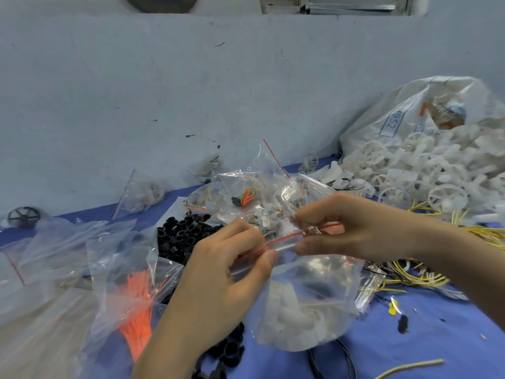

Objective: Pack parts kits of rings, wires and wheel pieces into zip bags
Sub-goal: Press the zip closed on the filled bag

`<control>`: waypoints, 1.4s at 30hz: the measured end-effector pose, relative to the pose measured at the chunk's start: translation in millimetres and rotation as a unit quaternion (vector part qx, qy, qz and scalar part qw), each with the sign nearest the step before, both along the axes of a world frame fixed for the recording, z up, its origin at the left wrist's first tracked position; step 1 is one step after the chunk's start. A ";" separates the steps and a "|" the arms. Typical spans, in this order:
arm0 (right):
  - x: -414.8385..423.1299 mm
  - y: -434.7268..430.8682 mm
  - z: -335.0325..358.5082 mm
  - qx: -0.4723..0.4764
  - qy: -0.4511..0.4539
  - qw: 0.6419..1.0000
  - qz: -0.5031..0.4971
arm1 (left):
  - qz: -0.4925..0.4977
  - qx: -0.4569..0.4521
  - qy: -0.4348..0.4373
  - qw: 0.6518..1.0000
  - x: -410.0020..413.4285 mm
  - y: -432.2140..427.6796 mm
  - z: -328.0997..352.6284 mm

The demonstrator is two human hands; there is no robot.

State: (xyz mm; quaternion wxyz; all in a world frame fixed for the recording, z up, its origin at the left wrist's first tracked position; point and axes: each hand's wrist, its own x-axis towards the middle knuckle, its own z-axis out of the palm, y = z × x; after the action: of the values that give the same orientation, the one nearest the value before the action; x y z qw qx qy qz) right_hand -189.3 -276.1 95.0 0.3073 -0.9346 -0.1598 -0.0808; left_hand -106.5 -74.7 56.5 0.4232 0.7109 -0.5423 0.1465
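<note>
Both hands hold a clear zip bag (pixel 306 305) by its red-lined top edge above the blue table (pixel 426 332). My left hand (pixel 232 272) pinches the left end of the zip strip between thumb and fingers. My right hand (pixel 347 228) pinches the strip further right. White wheel pieces and a dark part show through the bag. Black rings (pixel 183 236) lie heaped behind my left hand. Yellow wires (pixel 415 277) lie under my right forearm. White wheel pieces (pixel 426 170) are piled at the right.
A large white sack (pixel 410 110) spills the wheel pieces at back right. Filled zip bags (pixel 262 195) are stacked in the middle, one more (pixel 142 192) leans on the wall. Orange ties in a bag (pixel 136 305) and empty bags lie at left. A black wheel (pixel 24 216) sits far left.
</note>
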 end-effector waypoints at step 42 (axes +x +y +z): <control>-3.3 23.7 -3.5 0.167 0.024 0.985 0.021 | 0.010 0.054 0.137 0.989 7.2 16.6 0.0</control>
State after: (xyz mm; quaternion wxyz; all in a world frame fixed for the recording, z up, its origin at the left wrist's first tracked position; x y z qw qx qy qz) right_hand -192.6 -252.4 91.5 0.4642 -0.8684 -0.1561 -0.0778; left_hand -99.3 -58.0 56.5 0.4532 0.7514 -0.4791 0.0220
